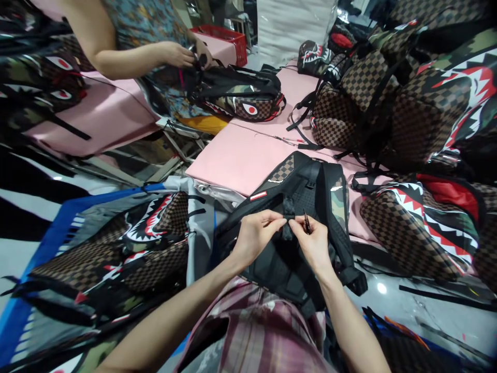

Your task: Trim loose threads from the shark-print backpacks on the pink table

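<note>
A black backpack [272, 264] lies back side up across the lap and the near table edge, its padded straps spread. My left hand [258, 232] pinches a short black strap [288, 207] at the middle of the backpack. Close beside it, almost touching, my right hand [311, 239] pinches the same strap from the right. A small dark pointed tool [307, 223], perhaps tweezers or snips, is tucked in my right hand and points up. Exactly what lies between the fingertips is too small to tell.
The pink table [233, 150] runs ahead. Across it a person's hands [190, 56] handle a camouflage backpack [244, 96]. Checkered bags [349, 93] pile up at the right, with a shark-mouth bag [423, 228] nearer. A blue-edged bin [50, 233] at the left holds checkered bags [151, 248].
</note>
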### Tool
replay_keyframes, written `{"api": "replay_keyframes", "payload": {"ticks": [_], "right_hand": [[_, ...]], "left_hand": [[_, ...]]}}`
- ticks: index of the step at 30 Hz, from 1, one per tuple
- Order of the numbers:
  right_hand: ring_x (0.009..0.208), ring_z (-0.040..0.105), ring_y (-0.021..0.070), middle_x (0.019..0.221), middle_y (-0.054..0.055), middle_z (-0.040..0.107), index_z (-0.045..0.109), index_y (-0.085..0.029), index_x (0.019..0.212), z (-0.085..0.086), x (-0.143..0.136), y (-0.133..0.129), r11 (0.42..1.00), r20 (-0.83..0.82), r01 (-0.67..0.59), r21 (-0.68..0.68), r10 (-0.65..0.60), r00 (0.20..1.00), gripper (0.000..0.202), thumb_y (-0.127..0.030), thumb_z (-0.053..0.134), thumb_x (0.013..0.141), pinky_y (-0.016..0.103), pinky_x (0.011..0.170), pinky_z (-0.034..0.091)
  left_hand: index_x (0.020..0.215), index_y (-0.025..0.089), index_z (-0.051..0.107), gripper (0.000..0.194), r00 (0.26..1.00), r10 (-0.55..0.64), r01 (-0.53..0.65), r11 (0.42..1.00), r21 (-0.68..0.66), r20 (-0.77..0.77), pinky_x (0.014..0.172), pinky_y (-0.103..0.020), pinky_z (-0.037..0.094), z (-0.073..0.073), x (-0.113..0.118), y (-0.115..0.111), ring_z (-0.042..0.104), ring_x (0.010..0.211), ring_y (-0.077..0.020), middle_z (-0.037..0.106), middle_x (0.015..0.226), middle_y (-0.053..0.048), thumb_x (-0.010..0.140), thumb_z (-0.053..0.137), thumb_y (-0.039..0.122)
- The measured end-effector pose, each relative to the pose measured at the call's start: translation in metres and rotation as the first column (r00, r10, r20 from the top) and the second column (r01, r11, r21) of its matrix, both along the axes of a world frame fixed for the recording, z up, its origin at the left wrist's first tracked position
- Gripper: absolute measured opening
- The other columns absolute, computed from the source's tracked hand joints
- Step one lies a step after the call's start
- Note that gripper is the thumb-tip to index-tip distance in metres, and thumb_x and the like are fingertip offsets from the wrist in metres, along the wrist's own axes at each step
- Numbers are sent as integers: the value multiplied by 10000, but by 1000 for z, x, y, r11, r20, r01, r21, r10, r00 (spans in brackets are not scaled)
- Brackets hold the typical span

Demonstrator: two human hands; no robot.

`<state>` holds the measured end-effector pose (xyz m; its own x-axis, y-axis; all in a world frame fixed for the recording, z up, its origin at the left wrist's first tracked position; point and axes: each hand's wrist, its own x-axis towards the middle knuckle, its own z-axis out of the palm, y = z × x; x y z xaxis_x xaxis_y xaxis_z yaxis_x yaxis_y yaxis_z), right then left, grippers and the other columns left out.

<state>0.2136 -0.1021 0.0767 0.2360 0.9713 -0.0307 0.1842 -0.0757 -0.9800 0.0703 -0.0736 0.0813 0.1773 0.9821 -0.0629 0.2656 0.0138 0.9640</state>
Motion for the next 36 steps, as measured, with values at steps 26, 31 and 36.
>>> {"api": "replay_keyframes", "payload": {"ticks": [26, 31, 36], "right_hand": [[711, 606, 171, 827, 31, 658, 612, -206, 917, 8, 24, 3, 958, 535, -240, 158, 121, 836, 161, -318, 501, 885, 274, 658, 445], [723, 611, 180, 841, 37, 669, 629, -208, 880, 9, 25, 7, 945, 550, -283, 163, 151, 821, 160, -303, 500, 882, 282, 665, 453], [720, 612, 166, 819, 12, 654, 633, -214, 901, 4, 25, 2, 967, 395, -200, 155, 125, 910, 137, -294, 526, 866, 249, 654, 467]], "left_hand": [[748, 179, 573, 206, 994, -100, 91, 982, 165, 51, 761, -227, 460, 6, 1, 20, 635, 834, -133, 691, 886, -18, 873, 434, 267], [836, 193, 639, 227, 989, -142, 148, 979, 139, -49, 787, -243, 450, 13, -2, 19, 630, 860, -147, 696, 889, -5, 868, 426, 263], [738, 157, 579, 222, 963, -7, 41, 992, -119, 269, 781, -288, 474, 11, -3, 23, 640, 834, -180, 688, 860, -47, 829, 503, 345]]}}
